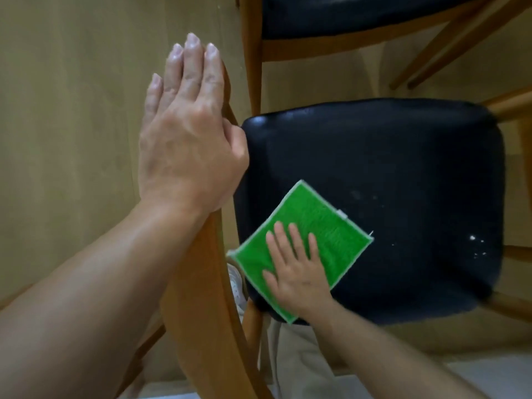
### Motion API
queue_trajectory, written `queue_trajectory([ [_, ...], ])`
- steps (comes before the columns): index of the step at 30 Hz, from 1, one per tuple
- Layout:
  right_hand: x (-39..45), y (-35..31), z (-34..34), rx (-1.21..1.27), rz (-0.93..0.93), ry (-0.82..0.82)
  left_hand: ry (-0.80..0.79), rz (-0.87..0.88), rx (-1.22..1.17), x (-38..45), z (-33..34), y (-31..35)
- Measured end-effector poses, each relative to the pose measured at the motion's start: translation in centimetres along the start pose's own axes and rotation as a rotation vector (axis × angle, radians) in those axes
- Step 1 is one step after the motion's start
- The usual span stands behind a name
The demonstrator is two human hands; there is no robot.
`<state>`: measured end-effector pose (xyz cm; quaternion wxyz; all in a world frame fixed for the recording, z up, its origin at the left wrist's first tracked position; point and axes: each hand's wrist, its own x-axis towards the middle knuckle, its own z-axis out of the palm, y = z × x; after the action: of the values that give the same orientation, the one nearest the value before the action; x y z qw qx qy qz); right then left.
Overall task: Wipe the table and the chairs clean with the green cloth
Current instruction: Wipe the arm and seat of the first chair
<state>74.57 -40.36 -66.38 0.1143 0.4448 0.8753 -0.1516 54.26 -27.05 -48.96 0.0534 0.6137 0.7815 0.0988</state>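
Observation:
I look straight down on a wooden chair with a black padded seat (pixel 388 182). The green cloth (pixel 313 226), square with a pale hem, lies flat on the seat's near left part. My right hand (pixel 296 269) presses flat on the cloth, fingers spread. My left hand (pixel 187 139) rests on the chair's curved wooden backrest (pixel 201 312), fingers straight along the rail and thumb hooked over it. White specks (pixel 475 243) dot the seat near its right edge.
A second wooden chair with a black seat (pixel 345 15) stands just beyond the first one. Pale wood-look flooring (pixel 72 110) lies to the left. My beige trouser leg (pixel 299 364) and a light shoe (pixel 237 283) show below the seat.

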Motion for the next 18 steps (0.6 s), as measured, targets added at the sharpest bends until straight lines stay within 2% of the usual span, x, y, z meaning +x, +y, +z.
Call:
queue_trajectory([
  [3,-3.0,1.7,1.0,-0.021,-0.241,-0.053,-0.005,-0.001,-0.024,0.0,-0.2,0.2],
  [5,-1.5,5.0,-0.2,-0.021,-0.202,-0.037,-0.028,-0.007,-0.005,0.1,-0.2,0.2],
  [8,2.6,12.1,-2.5,0.019,0.228,0.049,-0.025,-0.043,0.069,-0.2,0.1,1.5],
  [10,4.6,15.2,-3.6,0.054,0.465,0.086,0.001,0.009,0.057,-1.1,0.8,3.9],
  [11,5.2,15.1,-3.7,0.084,0.553,0.114,-0.026,0.052,0.028,-1.6,1.4,5.4],
  [13,5.5,11.8,-2.9,0.127,0.692,0.168,-0.199,0.054,-0.012,-2.0,3.3,8.0],
  [14,4.9,9.1,-2.2,0.121,0.691,0.172,-0.320,0.015,-0.005,-1.9,4.4,8.9],
  [15,3.9,6.1,-1.4,0.102,0.606,0.152,-0.446,-0.015,0.016,-1.7,5.5,9.4],
  [18,0.1,1.5,0.2,0.063,0.160,0.067,-0.712,-0.004,0.152,-1.1,8.6,8.8],
])
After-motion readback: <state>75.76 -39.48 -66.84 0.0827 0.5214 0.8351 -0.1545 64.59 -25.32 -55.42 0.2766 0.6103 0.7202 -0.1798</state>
